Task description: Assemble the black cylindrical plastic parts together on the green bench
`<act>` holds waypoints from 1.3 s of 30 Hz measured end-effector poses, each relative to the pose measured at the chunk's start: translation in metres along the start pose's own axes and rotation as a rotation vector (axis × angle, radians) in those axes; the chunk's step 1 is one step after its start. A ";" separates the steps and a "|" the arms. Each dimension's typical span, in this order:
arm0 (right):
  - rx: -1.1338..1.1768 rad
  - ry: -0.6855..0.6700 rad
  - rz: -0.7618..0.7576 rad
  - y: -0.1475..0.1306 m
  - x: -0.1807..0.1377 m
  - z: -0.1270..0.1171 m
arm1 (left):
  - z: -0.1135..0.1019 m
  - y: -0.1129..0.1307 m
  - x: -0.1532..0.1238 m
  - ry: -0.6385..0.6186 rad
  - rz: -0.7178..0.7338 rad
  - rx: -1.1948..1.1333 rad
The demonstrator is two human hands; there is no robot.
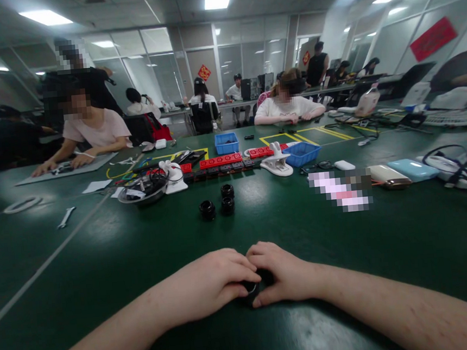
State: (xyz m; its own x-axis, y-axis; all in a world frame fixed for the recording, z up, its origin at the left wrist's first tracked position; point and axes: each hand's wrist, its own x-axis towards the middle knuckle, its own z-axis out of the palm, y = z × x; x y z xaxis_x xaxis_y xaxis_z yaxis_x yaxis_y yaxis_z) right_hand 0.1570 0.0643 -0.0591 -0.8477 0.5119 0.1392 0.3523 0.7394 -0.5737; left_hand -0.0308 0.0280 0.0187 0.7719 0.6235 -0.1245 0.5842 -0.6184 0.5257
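Note:
My left hand (210, 283) and my right hand (281, 274) meet at the near middle of the green table (102, 262). Both are closed around one small black round part (254, 286), which shows only between the fingertips. The fingers hide most of it. Three similar black round parts (219, 202) stand in a loose group farther out on the table, apart from my hands.
Beyond lie a clear bowl of cables (142, 189), red and black strips (220, 162), two blue bins (302, 153), a white clamp-like device (275, 163), a wrench (66, 217) and phones at right. Other people sit across the table and at far desks.

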 end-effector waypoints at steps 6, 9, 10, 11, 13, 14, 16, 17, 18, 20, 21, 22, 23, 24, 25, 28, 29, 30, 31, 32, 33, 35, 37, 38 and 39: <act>-0.019 0.004 0.005 0.001 0.000 0.001 | 0.010 0.008 0.004 0.080 -0.119 0.158; -0.016 0.004 -0.001 0.002 0.000 0.002 | 0.015 0.010 0.006 0.094 -0.165 0.246; -0.015 0.006 -0.002 0.002 0.000 0.002 | 0.016 0.011 0.006 0.096 -0.181 0.270; -0.014 0.010 -0.002 0.002 0.000 0.002 | 0.017 0.012 0.007 0.099 -0.198 0.294; -0.015 0.016 -0.001 0.003 0.000 0.003 | 0.020 0.013 0.008 0.108 -0.230 0.338; -0.016 0.018 0.000 0.002 0.000 0.003 | 0.022 0.014 0.009 0.115 -0.246 0.356; -0.021 0.017 0.000 0.002 0.000 0.003 | 0.025 0.015 0.011 0.137 -0.271 0.390; -0.024 0.016 -0.002 0.002 0.000 0.003 | 0.027 0.015 0.012 0.153 -0.280 0.409; -0.028 0.016 -0.003 0.002 0.000 0.003 | 0.029 0.015 0.012 0.172 -0.287 0.429; -0.034 0.018 -0.003 0.002 0.000 0.003 | 0.034 0.013 0.013 0.217 -0.292 0.474; -0.035 0.018 -0.002 0.001 0.001 0.003 | 0.037 0.012 0.014 0.246 -0.291 0.494; -0.035 0.019 -0.002 0.001 0.001 0.002 | 0.039 0.011 0.014 0.279 -0.289 0.509; -0.034 0.017 -0.001 0.001 0.001 0.002 | 0.041 0.010 0.014 0.313 -0.287 0.519; -0.032 0.016 0.000 0.001 0.001 0.002 | 0.042 0.009 0.013 0.346 -0.287 0.524; -0.031 0.012 0.001 0.002 0.001 0.002 | 0.043 0.008 0.013 0.374 -0.287 0.526; -0.026 0.008 0.003 0.002 0.000 0.002 | 0.041 0.006 0.011 0.401 -0.284 0.496; -0.024 0.010 0.004 0.003 -0.001 0.002 | 0.038 0.006 0.010 0.398 -0.278 0.472; -0.023 0.011 0.007 0.003 -0.001 0.002 | 0.036 0.006 0.010 0.395 -0.269 0.443; -0.021 0.011 0.011 0.003 -0.001 0.002 | 0.032 0.007 0.009 0.393 -0.256 0.409; -0.020 0.009 0.014 0.004 -0.002 0.002 | 0.029 0.008 0.007 0.388 -0.237 0.372; -0.018 0.007 0.015 0.004 -0.002 0.003 | 0.024 0.008 0.006 0.375 -0.211 0.329; -0.017 0.006 0.009 0.004 -0.002 0.003 | 0.016 0.010 0.003 0.313 -0.127 0.231; -0.019 0.006 -0.004 0.004 -0.001 0.003 | 0.008 0.009 -0.001 0.217 -0.028 0.129; -0.021 0.003 -0.009 0.004 -0.001 0.003 | 0.005 0.008 -0.003 0.170 0.012 0.086; -0.024 0.000 -0.012 0.004 0.000 0.003 | 0.002 0.007 -0.004 0.127 0.040 0.051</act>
State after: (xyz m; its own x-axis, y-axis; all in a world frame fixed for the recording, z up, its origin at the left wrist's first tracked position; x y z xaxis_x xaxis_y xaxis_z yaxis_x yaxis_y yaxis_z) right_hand 0.1572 0.0654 -0.0638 -0.8522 0.5025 0.1459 0.3511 0.7559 -0.5526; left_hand -0.0293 0.0199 0.0209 0.7586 0.6515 0.0049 0.5682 -0.6653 0.4843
